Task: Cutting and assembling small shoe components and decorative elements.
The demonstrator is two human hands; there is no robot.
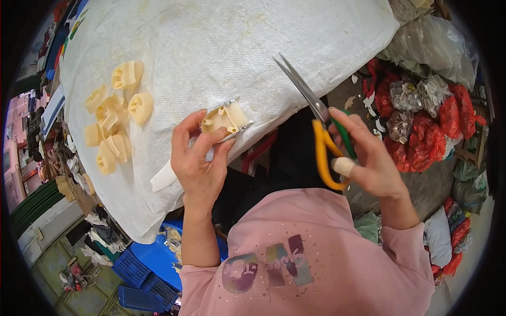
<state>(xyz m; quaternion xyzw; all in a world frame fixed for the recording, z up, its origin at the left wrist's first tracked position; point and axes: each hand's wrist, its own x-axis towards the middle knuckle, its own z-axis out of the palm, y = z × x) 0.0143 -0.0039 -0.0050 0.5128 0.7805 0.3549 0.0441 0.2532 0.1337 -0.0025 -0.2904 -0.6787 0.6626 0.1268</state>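
My left hand (200,163) grips a cream-coloured moulded part (224,118) at the near edge of the white-covered table. Silvery foil-like material runs along the part's rim, and its hollow side faces up. In my right hand (371,160) is a pair of scissors (308,92) with one orange and one green handle. Their blades point up and left, nearly closed, apart from the part. A beige wrap covers my right thumb. Several similar cream parts (109,111) lie in a loose group on the table to the left.
White woven sheeting (211,47) covers the table. A white strip (164,176) lies by its near edge. Below left are a blue tub (153,253) with scraps and blue crates (138,268). Red bags (421,139) and clear plastic (432,45) sit on the floor at right.
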